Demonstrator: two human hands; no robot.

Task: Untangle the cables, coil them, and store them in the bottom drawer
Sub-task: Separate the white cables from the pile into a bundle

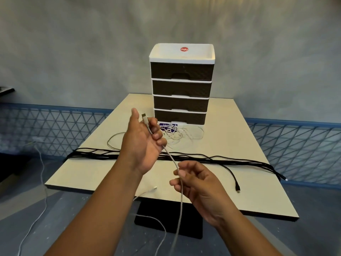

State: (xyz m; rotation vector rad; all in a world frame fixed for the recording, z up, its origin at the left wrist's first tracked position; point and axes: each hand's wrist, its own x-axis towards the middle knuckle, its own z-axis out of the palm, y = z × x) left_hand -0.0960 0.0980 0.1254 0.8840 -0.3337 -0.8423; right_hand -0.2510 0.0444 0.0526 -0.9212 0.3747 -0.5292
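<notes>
The left hand (142, 145) has its fingers curled round the grey cable (172, 159) just below its plug, and the right hand (195, 182) pinches the same cable lower down, both above the table (239, 145). It looks light, limp and thin, so hold near the plug and feed slack. Its tail drops out of view below. The white cables (177, 134) before the bottom drawer (180, 118) are too tangled to count.
</notes>
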